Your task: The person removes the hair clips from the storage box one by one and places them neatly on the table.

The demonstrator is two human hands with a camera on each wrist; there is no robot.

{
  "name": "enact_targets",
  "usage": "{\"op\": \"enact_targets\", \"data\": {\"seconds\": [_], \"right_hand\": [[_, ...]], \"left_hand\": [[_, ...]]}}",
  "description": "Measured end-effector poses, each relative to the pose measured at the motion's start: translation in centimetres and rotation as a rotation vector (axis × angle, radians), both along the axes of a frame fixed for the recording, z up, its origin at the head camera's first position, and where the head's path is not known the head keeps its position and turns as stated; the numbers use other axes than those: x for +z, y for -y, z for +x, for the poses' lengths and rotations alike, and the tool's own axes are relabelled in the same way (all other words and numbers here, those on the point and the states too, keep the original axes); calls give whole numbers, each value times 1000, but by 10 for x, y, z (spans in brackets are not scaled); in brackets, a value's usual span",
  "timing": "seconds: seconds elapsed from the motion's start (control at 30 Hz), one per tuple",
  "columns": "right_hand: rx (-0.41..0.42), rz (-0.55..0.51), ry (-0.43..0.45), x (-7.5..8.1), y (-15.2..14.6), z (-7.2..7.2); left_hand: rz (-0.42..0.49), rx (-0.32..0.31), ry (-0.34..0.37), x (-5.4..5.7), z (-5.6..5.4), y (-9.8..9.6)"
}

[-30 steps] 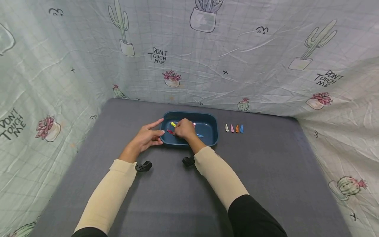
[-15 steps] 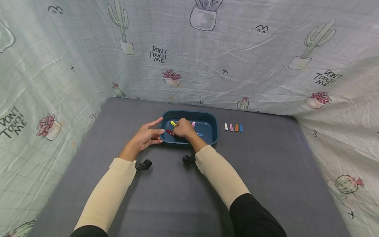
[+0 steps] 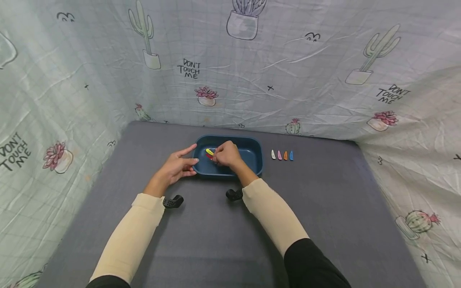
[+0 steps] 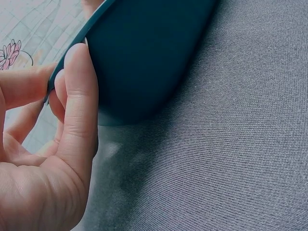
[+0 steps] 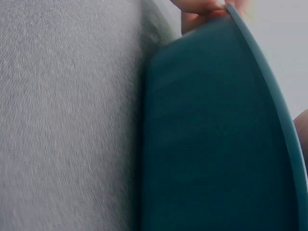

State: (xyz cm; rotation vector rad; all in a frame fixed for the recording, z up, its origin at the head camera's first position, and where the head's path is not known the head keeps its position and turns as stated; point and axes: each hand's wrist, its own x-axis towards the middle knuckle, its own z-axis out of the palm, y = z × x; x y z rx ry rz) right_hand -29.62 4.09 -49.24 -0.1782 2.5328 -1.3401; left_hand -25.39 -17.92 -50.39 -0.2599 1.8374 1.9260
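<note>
The left end of a dark blue tray [image 3: 250,161] is held by the left hand [image 3: 177,165], its rim pinched between thumb and fingers, as is shown close up in the left wrist view. The tray is set on a grey cloth-covered table [image 3: 201,240]. The right hand [image 3: 228,155] is lowered into the tray with its fingers bent; whether a clip is gripped by it cannot be told, since the fingertips are partly hidden. Just beside those fingertips, near the tray's left end, a yellow clip [image 3: 209,151] and a red clip [image 3: 208,156] are seen close together. To the right of the tray, four clips are laid in a row on the table, apart from one another: a white clip [image 3: 273,154], a pink clip [image 3: 279,155], an orange clip [image 3: 285,155] and a blue clip [image 3: 291,155]. Both forearms are covered by beige sleeves [image 3: 277,218].
</note>
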Motion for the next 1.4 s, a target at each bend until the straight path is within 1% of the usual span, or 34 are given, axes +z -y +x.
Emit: {"op": "enact_targets", "data": {"seconds": [0.23,0.5,0.77,1.1,1.23,1.4], "right_hand": [[-66,-49,-17,9,-12,1],[-105,-37,-12,19,-26,3],[-162,-116,22,30,-42,5],[-192,-146,-15,35,-64,5],[-198,-169,-13,36,-71,5],[-210,-172,-1,38,-83,7]], "left_hand": [[-3,5,0,-2,-1,0],[8,-1,-4,-3,-2,0],[3,3,1,-1,-2,-2],[0,5,7,0,-1,-2],[2,8,11,0,-1,-3],[-2,22,13,0,-2,-4]]}}
